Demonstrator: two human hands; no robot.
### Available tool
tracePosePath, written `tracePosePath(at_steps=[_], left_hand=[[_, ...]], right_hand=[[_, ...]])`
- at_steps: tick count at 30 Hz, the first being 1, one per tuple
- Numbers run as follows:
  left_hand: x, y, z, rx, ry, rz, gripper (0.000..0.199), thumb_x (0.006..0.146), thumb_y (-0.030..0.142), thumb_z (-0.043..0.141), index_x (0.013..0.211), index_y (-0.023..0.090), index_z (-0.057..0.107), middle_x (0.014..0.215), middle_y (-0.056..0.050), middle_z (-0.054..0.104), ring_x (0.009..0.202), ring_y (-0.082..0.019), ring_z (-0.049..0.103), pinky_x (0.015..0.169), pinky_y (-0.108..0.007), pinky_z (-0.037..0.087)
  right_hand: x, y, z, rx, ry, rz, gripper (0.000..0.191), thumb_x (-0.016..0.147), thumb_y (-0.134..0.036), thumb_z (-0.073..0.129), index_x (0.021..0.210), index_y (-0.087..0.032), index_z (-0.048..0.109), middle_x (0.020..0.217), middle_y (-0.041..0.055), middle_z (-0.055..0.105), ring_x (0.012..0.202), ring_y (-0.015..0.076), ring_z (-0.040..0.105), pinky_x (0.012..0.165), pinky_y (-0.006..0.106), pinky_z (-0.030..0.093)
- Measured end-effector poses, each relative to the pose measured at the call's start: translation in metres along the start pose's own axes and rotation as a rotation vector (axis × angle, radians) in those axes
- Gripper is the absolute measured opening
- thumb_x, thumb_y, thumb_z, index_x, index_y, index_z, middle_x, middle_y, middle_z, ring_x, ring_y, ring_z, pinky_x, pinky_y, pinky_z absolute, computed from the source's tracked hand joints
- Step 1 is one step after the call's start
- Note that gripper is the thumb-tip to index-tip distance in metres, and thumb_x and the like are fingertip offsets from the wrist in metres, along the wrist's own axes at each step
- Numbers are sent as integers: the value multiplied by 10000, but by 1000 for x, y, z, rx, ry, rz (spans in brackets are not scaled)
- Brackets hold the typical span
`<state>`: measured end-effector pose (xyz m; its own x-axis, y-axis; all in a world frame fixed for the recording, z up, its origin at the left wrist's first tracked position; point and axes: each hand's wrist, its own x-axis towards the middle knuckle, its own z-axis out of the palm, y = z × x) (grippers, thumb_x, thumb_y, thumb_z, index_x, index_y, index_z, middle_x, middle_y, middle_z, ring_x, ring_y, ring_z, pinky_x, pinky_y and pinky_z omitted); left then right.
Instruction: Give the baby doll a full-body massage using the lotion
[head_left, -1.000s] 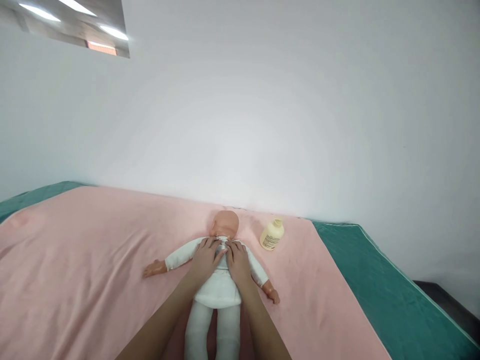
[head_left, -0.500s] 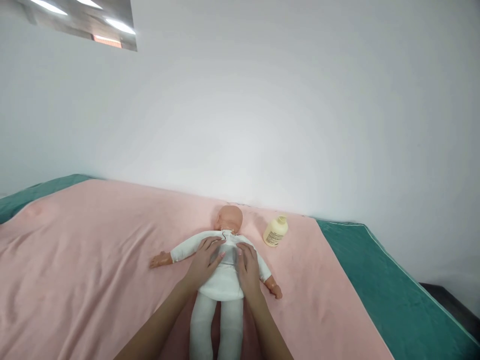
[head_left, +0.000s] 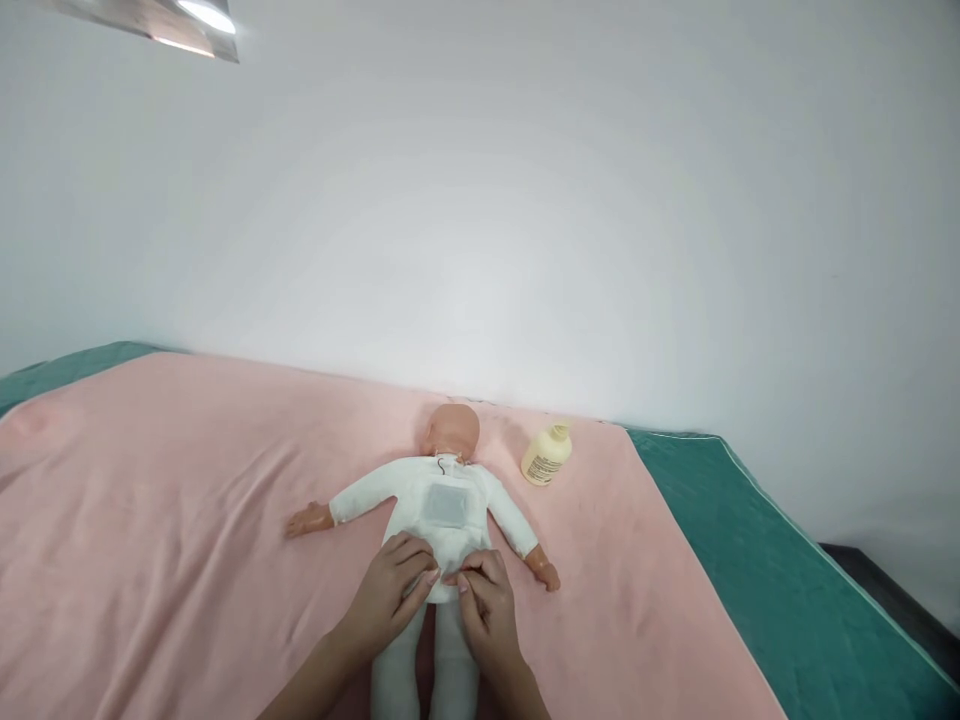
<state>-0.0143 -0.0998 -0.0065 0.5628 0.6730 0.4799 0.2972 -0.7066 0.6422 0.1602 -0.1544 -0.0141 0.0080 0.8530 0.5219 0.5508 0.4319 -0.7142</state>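
A baby doll (head_left: 442, 535) with a white cloth body and a bare, tan plastic head lies stretched out on the pink blanket, arms spread. On its torso is a grey rectangular panel (head_left: 448, 505), and a dark thread shows near the neck. My left hand (head_left: 394, 590) rests at the doll's lower torso, thumb and fingers drawn together. Close beside it, my right hand (head_left: 486, 605) is also closed in a pinch. The cloth between the hands looks wrinkled. Whatever lies between the fingertips is hidden.
A cream-coloured bottle (head_left: 547, 455) with printed text stands right of the doll's head. The pink blanket (head_left: 187, 480) covers a green surface (head_left: 750, 540) that shows on both sides. Behind rises a white wall (head_left: 480, 200).
Both hands have slid from the doll's upper torso down to its lower torso, and their spread fingers have closed into pinches. The grey panel is now uncovered. The view has shifted slightly.
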Motion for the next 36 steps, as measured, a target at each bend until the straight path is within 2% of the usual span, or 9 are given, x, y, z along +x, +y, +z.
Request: tracePosePath(at_steps=[4, 8, 14, 17, 22, 31, 36], left_hand=[[-2, -3, 3, 51, -74, -3, 181, 946, 241, 437, 854, 182, 581, 870, -50, 623, 848, -204, 524, 776, -353, 416], [-2, 0, 2, 54, -81, -25, 167, 948, 242, 436, 872, 189, 575, 894, -48, 621, 876, -206, 528, 804, -359, 420], [-5, 0, 1, 122, 63, -65, 213, 926, 233, 474, 1117, 196, 561, 1119, -88, 593, 1080, -246, 496, 936, -418, 387], [-3, -1, 0, 131, 34, -78, 217, 928, 243, 475, 1121, 207, 567, 1127, -78, 599, 1086, -243, 501, 941, -418, 387], [0, -1, -1, 123, 3, -105, 204, 944, 276, 447, 1065, 203, 595, 1074, -77, 626, 1033, -235, 537, 910, -402, 416], [5, -7, 0, 199, 90, -71, 271, 924, 283, 486, 1170, 203, 566, 1144, -87, 603, 1096, -244, 519, 954, -425, 406], [7, -19, 5, 224, 52, -67, 250, 929, 308, 481, 1134, 218, 591, 1122, -70, 615, 1061, -233, 534, 954, -439, 406]], right_hand=[[2, 6, 6, 31, -2, 60, 265, 877, -139, 454, 707, -211, 645, 784, 30, 591, 790, 181, 546, 744, 325, 409], [6, 8, 7, 45, -21, 97, 266, 856, -128, 456, 650, -203, 606, 771, 28, 591, 789, 180, 550, 745, 323, 409], [12, 6, 2, 16, 16, 94, 254, 900, -179, 455, 790, -221, 680, 898, 47, 596, 900, 192, 555, 800, 327, 424], [14, 8, 4, -47, 36, 97, 253, 901, -175, 459, 803, -227, 687, 931, 48, 594, 936, 198, 548, 834, 341, 414], [15, 9, 12, -111, 27, 164, 270, 904, -176, 452, 720, -209, 647, 905, 50, 604, 881, 204, 542, 803, 360, 407], [32, 2, 4, -29, 43, 160, 309, 975, -287, 389, 847, -220, 662, 948, 53, 598, 966, 200, 545, 936, 373, 389], [32, 10, 10, -104, 19, 149, 322, 979, -292, 379, 861, -217, 668, 941, 56, 612, 933, 202, 542, 922, 389, 387]])
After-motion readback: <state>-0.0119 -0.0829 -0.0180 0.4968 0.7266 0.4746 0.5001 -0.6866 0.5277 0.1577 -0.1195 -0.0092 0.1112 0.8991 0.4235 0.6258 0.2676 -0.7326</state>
